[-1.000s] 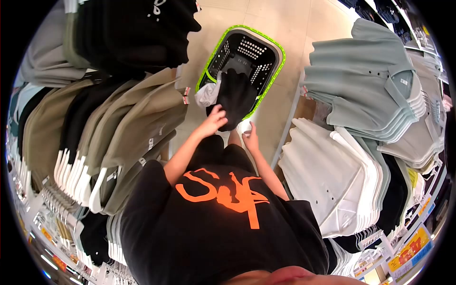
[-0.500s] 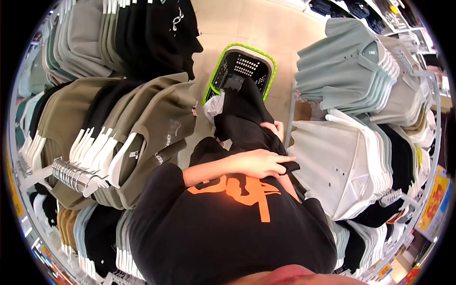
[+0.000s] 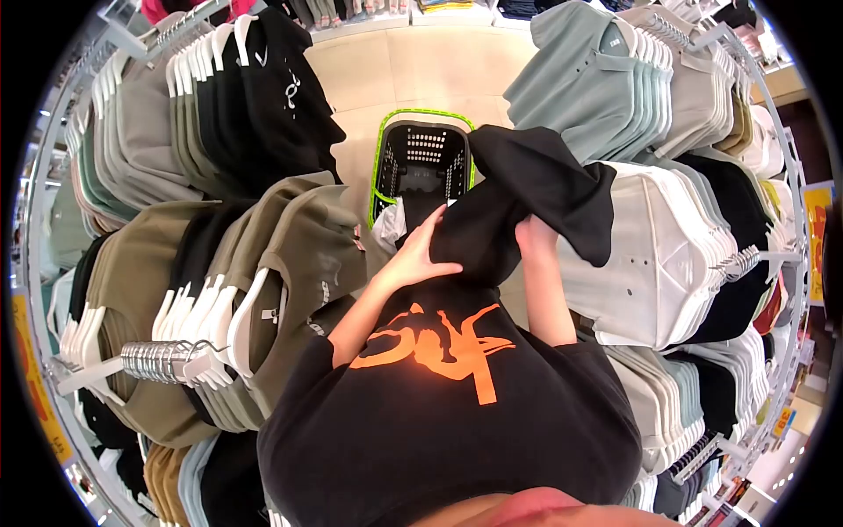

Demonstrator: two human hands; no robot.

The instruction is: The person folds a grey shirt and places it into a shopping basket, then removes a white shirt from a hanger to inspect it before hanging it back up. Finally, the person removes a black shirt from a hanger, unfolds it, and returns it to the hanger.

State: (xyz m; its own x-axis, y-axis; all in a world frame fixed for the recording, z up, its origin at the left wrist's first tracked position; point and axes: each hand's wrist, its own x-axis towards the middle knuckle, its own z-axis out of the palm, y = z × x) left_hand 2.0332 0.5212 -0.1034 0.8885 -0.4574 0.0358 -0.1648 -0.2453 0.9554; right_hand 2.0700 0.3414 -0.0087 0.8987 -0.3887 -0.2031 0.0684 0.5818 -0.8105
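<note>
In front of my chest a bunched black garment [image 3: 479, 224] hangs from my right hand [image 3: 536, 239], whose fingers are closed on the cloth. Part of it folds over and droops to the right; its exact kind does not show. My left hand [image 3: 420, 253] rests against the garment's left side, thumb and fingers spread apart. Beyond the hands, on the floor, stands a black shopping basket [image 3: 379, 158] with a bright green rim. A crumpled white item [image 3: 388, 227] shows at the basket's near left corner, partly hidden.
Olive and black shirts [image 3: 303, 233] on white hangers line a metal rack [image 3: 92, 373] at my left. To the right hang white shirts [image 3: 623, 263] and pale green polo shirts [image 3: 575, 75]. Tiled floor [image 3: 351, 79] runs between the racks.
My right hand has raised the garment and swung its upper part to the right. My left hand has moved from lying across the cloth to its left side. The view has tilted up.
</note>
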